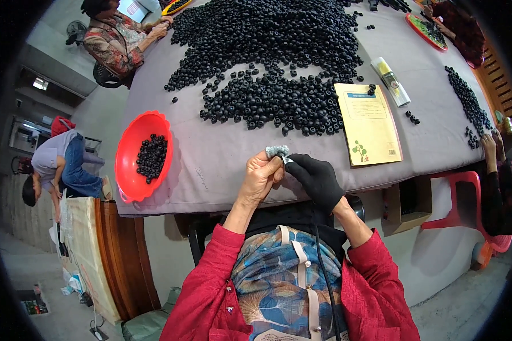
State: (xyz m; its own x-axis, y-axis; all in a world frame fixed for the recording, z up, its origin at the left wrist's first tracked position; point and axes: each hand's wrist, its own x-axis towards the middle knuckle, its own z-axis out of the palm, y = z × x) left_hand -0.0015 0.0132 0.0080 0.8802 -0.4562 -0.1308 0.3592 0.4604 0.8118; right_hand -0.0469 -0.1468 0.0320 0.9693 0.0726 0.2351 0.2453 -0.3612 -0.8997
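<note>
My bare left hand [259, 176] and my black-gloved right hand [318, 179] meet just in front of the table's near edge, fingers pinched together. A grey knitted piece [277, 150] sits at the left fingertips; whether it covers a finger is unclear. A small pale, shiny bit [287, 159] shows at the right fingertips. What else the fingers hold is hidden. Beyond them lies a heap of small black round bead-like pieces [273, 102], with a larger pile [267, 34] behind. To the left, a red scalloped bowl [128, 156] holds some of the same pieces.
A yellow booklet [375, 133] and a clear-and-white package [390, 82] lie right of the heap on the grey-covered table [210, 165]. Co-workers sit at the far left and right. A red plastic chair [458, 199] stands right; another person bends at left.
</note>
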